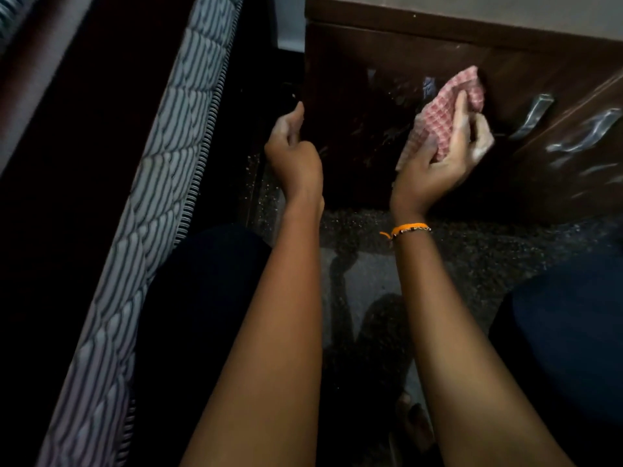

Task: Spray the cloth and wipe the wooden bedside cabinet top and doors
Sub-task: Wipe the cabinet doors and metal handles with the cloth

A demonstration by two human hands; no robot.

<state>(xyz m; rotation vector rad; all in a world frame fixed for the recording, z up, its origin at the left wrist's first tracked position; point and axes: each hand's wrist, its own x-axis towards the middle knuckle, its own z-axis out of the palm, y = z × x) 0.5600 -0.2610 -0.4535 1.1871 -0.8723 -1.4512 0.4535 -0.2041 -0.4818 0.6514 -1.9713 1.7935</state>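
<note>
Right hand [441, 156] grasps checked cloth [448, 109], wiping cabinet door [364, 112]; left hand [293, 153] apparently grips its edge. Next: neighbouring door.

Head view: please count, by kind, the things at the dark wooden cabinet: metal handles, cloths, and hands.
Silver metal door handles: 2
Pink checked cloth: 1
Bare hands: 2, left hand on the dark wooden cabinet edge, right hand holding the cloth
Total: 5
</note>
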